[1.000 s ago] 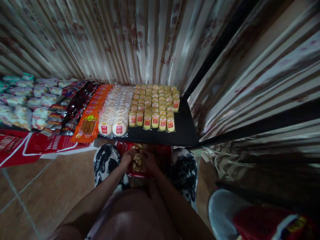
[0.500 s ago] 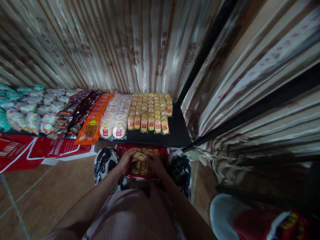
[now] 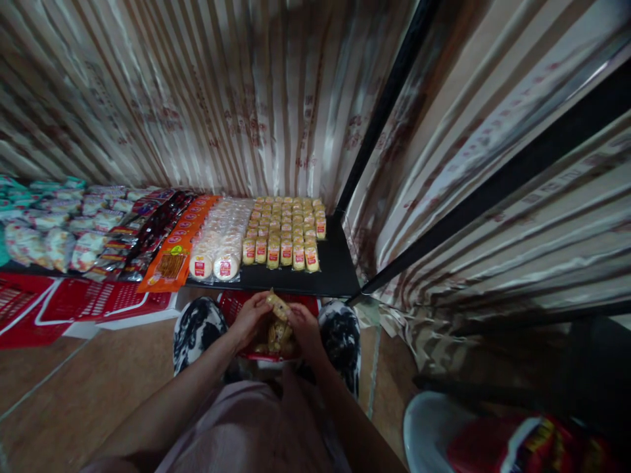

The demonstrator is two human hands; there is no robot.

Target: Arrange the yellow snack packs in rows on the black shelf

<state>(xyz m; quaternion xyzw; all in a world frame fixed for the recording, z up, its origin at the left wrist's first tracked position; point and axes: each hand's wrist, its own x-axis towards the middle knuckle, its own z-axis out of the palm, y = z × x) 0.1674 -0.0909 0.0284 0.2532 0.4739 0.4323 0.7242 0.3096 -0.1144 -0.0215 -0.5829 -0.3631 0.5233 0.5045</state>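
My left hand (image 3: 251,320) and my right hand (image 3: 304,326) are close together between my knees, fingers bent around a small yellow wrapped snack packet (image 3: 279,306). The packet is tilted, its upper end pointing up and left. Under my hands lies a red basket (image 3: 310,302), and more yellow packets (image 3: 279,336) show inside it. Just beyond, on a black shelf (image 3: 325,281), stand rows of similar yellow snack packets (image 3: 286,253) with red labels. My fingers partly hide the held packet and the basket's contents.
Left along the shelf lie round white crackers (image 3: 227,266), an orange snack bag (image 3: 170,263), dark packets (image 3: 148,243) and white-and-green bags (image 3: 59,246). Red baskets (image 3: 98,299) sit below them. A black post (image 3: 374,125) and striped curtain (image 3: 221,98) border the shelf.
The held packet has turned from lying nearly level to a steeper tilt, still between both hands. The view has shifted slightly, so the shelf sits further left and lower.
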